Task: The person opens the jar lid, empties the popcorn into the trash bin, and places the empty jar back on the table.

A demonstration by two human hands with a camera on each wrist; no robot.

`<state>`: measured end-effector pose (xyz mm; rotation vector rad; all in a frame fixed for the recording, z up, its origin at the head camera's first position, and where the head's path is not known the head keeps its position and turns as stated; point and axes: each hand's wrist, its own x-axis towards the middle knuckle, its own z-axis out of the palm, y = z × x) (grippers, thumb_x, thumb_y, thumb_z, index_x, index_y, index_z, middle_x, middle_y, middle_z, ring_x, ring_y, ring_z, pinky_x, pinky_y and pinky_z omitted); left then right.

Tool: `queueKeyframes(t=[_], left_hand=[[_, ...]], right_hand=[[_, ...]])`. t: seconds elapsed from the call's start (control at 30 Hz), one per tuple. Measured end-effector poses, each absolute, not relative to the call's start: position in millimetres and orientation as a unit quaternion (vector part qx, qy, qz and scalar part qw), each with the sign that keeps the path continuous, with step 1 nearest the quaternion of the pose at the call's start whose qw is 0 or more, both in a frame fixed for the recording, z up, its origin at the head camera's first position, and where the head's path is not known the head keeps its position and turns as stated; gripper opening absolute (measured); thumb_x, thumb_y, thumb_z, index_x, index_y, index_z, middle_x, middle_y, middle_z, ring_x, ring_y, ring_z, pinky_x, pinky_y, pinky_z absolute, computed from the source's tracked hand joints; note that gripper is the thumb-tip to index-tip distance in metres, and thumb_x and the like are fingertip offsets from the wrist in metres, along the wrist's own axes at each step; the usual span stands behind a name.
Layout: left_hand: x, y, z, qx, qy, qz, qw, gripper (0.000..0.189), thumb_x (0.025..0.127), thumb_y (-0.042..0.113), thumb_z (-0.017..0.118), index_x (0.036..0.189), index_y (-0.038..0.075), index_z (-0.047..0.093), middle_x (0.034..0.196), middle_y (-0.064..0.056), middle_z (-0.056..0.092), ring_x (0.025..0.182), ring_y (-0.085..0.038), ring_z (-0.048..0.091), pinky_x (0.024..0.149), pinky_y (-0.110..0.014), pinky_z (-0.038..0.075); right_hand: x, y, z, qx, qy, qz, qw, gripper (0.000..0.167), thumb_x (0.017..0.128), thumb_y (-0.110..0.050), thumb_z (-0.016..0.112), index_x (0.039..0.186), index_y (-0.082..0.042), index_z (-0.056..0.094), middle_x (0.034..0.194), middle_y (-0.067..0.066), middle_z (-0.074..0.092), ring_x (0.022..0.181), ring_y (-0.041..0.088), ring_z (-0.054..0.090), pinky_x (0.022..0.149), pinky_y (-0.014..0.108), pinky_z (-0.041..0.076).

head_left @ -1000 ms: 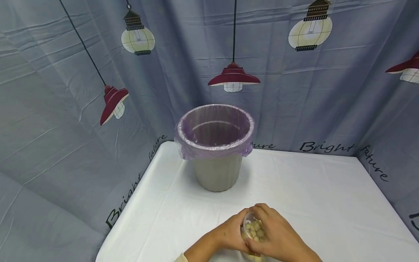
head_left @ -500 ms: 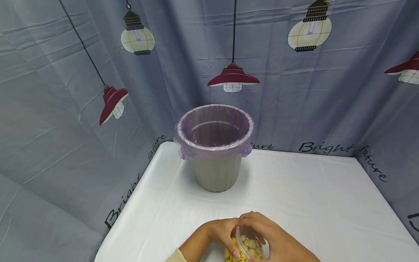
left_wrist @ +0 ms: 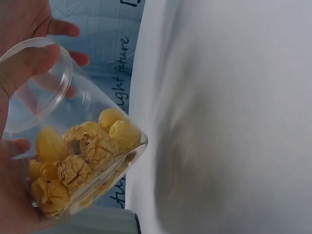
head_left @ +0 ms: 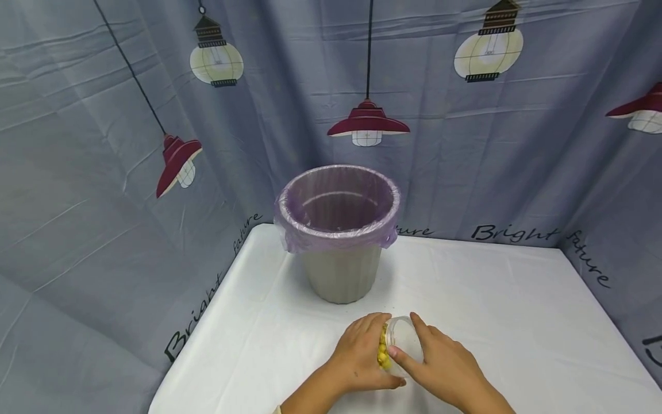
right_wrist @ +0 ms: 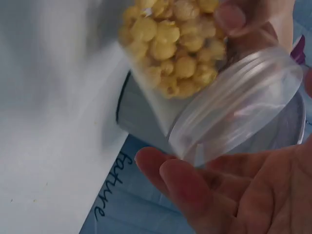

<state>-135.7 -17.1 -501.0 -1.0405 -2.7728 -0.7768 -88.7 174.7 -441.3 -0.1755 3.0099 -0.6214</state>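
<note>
Compared with half a second ago, the jar has been moved forward, nearer the bin, and is now held over the table. Its long axis is slanted, with the rimmed end pointed rightward and the yellow popcorn gathered toward the base. The body is grasped by the left hand; the rimmed end is loosely framed by the right hand's spread fingers, their contact uncertain.

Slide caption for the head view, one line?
Left hand grips a tilted clear jar of yellow snacks, right hand at its mouth; lined bin behind on white table.
</note>
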Motion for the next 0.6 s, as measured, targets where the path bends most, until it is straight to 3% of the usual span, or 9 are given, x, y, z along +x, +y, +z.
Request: queueKeyframes(t=[0.1, 0.17, 0.23, 0.3, 0.4, 0.47, 0.53, 0.6], left_hand=[[-135, -17, -502, -0.344, -0.899, -0.271, 0.023, 0.113, 0.062, 0.064, 0.086, 0.150, 0.015, 0.034, 0.146, 0.005, 0.047, 0.133, -0.013, 0.047, 0.110, -0.040, 0.043], [-138, -21, -502, -0.356, -0.881, -0.310, -0.029, 0.110, 0.064, 0.063, 0.086, 0.151, 0.020, 0.033, 0.144, 0.008, 0.048, 0.128, -0.008, 0.050, 0.106, -0.036, 0.046], [-144, -27, -502, -0.378, -0.841, -0.369, -0.114, 0.103, 0.069, 0.055, 0.087, 0.151, 0.024, 0.033, 0.142, 0.011, 0.049, 0.124, -0.004, 0.051, 0.102, -0.030, 0.047], [-150, -32, -503, -0.402, -0.772, -0.440, -0.219, 0.092, 0.074, 0.037, 0.088, 0.149, 0.025, 0.037, 0.139, 0.010, 0.052, 0.122, -0.003, 0.053, 0.101, -0.026, 0.047], [-159, -38, -505, -0.431, -0.642, -0.509, -0.377, 0.078, 0.078, 0.008, 0.082, 0.145, 0.014, 0.042, 0.140, 0.001, 0.055, 0.125, -0.007, 0.054, 0.105, -0.025, 0.044], [-162, -39, -507, -0.448, -0.563, -0.529, -0.449, 0.075, 0.076, 0.002, 0.076, 0.142, 0.002, 0.042, 0.142, -0.015, 0.054, 0.127, -0.011, 0.055, 0.108, -0.030, 0.044], [-164, -38, -509, -0.469, -0.505, -0.535, -0.489, 0.080, 0.078, 0.014, 0.079, 0.142, -0.007, 0.037, 0.142, -0.028, 0.049, 0.127, -0.012, 0.055, 0.109, -0.035, 0.044], [-165, -36, -512, -0.494, -0.468, -0.539, -0.496, 0.092, 0.078, 0.034, 0.082, 0.141, -0.013, 0.035, 0.140, -0.040, 0.042, 0.128, -0.013, 0.055, 0.109, -0.038, 0.044]], right_hand=[[-90, 173, -441, -0.075, 0.976, -0.203, 0.022, 0.099, 0.084, -0.076, 0.058, 0.148, -0.002, 0.043, 0.130, 0.021, 0.061, 0.103, 0.038, 0.066, 0.078, 0.056, 0.055], [-89, 175, -438, -0.117, 0.973, -0.201, 0.015, 0.096, 0.080, -0.070, 0.067, 0.148, -0.006, 0.045, 0.133, 0.015, 0.059, 0.106, 0.033, 0.065, 0.082, 0.053, 0.056], [-86, 180, -433, -0.172, 0.963, -0.207, 0.023, 0.090, 0.077, -0.059, 0.076, 0.149, -0.015, 0.045, 0.139, 0.004, 0.055, 0.115, 0.027, 0.061, 0.086, 0.050, 0.055], [-82, 186, -426, -0.231, 0.946, -0.221, 0.059, 0.089, 0.076, -0.052, 0.081, 0.151, -0.025, 0.041, 0.146, -0.004, 0.048, 0.125, 0.022, 0.055, 0.092, 0.050, 0.054], [-76, 191, -416, -0.287, 0.915, -0.255, 0.126, 0.092, 0.077, -0.058, 0.079, 0.153, -0.038, 0.032, 0.152, -0.014, 0.038, 0.132, 0.015, 0.048, 0.096, 0.046, 0.053], [-71, 191, -411, -0.315, 0.897, -0.273, 0.149, 0.095, 0.078, -0.064, 0.075, 0.155, -0.039, 0.027, 0.155, -0.015, 0.035, 0.133, 0.013, 0.047, 0.097, 0.042, 0.053], [-67, 190, -409, -0.343, 0.885, -0.280, 0.142, 0.097, 0.077, -0.069, 0.072, 0.156, -0.038, 0.026, 0.155, -0.016, 0.035, 0.132, 0.008, 0.046, 0.096, 0.037, 0.053], [-64, 188, -407, -0.376, 0.875, -0.280, 0.119, 0.097, 0.079, -0.066, 0.072, 0.158, -0.033, 0.025, 0.156, -0.013, 0.035, 0.132, 0.007, 0.046, 0.096, 0.036, 0.053]])
